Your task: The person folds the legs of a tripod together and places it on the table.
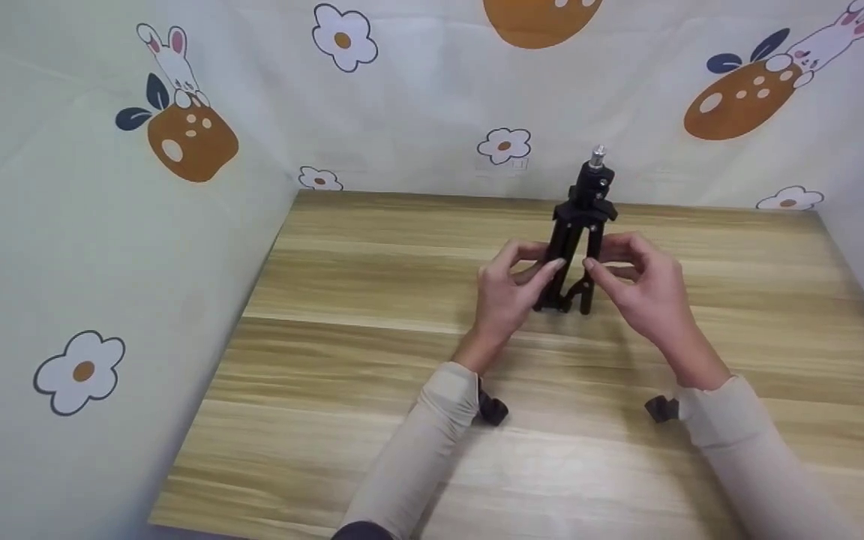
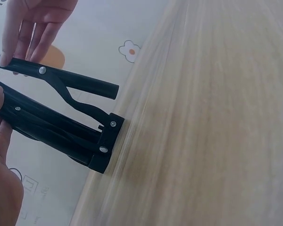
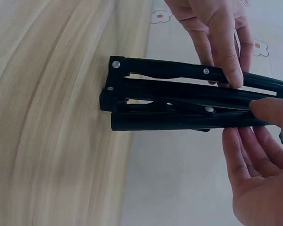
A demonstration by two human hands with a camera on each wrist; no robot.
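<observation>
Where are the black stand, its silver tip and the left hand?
Black stand (image 1: 586, 214), head view: the collar above its legs.
Silver tip (image 1: 598, 158), head view: the middle of it.
Left hand (image 1: 505, 296), head view: the middle of the hand.

Homelike, exact room unclear — rabbit-print cloth (image 1: 417, 105) around a wood-grain table (image 1: 312, 427).

Slim black metal tripod (image 1: 584, 213) over the pale wood-grain surface (image 1: 372, 300), toward the far side, about midway across; left hand (image 1: 501, 296) on its left, right hand (image 1: 651, 289) on its right. Cream printed fabric wall (image 1: 417, 112) behind, continuing along left and right.
</observation>
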